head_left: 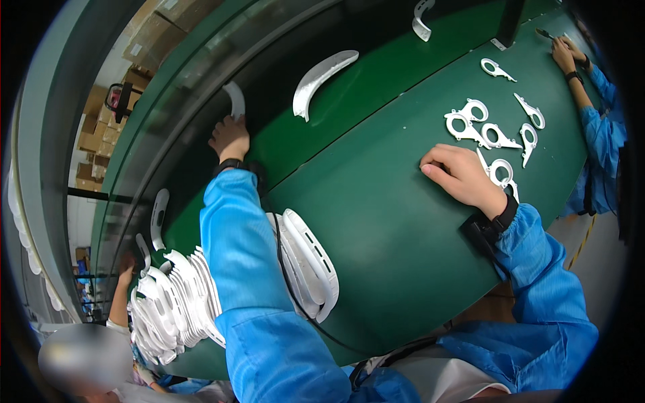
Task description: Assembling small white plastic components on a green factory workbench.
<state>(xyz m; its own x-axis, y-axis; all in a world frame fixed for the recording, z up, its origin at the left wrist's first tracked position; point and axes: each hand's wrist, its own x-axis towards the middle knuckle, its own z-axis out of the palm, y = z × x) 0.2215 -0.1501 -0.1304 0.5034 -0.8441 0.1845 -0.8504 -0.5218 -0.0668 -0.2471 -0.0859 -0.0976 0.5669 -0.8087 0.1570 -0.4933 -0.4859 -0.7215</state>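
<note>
My left hand (230, 139) reaches out over the far, darker side of the green surface. Its fingers are closed at the lower end of a curved white plastic cover (235, 99); the fingertips are partly hidden. On the green table, my right hand (463, 176) rests with fingers curled in and thumb against them, nothing visible in it. Close beside its wrist lies a white plastic ring-shaped part with a pointed tail (501, 172). Under my left forearm, a stack of white curved covers with slots (316, 258) is partly hidden by the sleeve.
More curved covers (321, 79) lie along the green strip, another (422, 25) farther off. Several ring-shaped parts (494, 136) lie at right. A large row of white covers (171, 302) stands at lower left, near another person's arm (121, 295). A co-worker's hands (566, 54) are at far right.
</note>
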